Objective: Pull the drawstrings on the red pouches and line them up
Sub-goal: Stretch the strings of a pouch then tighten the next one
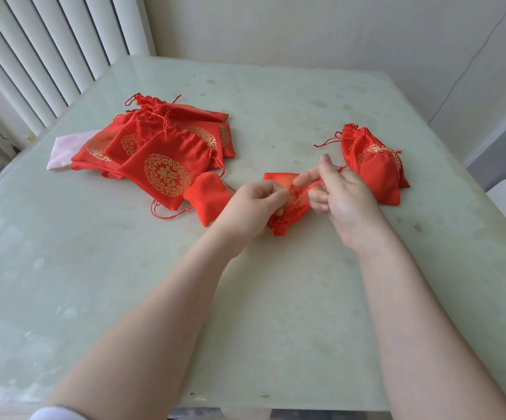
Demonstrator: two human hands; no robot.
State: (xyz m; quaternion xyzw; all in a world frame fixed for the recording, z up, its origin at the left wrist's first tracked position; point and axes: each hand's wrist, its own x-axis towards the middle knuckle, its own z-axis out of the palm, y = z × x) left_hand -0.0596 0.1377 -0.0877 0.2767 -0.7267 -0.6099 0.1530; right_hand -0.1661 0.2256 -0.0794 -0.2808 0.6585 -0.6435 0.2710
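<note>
Red pouch lengthwise away, gathered mouth nearest, both hands pinching its drawstrings.

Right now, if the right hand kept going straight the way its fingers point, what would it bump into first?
Its fingers point up and away, so the right hand would probably meet the small group of tied pouches just beyond it, though depth is hard to judge.

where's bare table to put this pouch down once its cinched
Bare table lies behind the hands, between the left pile and the right group of pouches, and along the near edge. Both pouch clusters are crowded.
</note>
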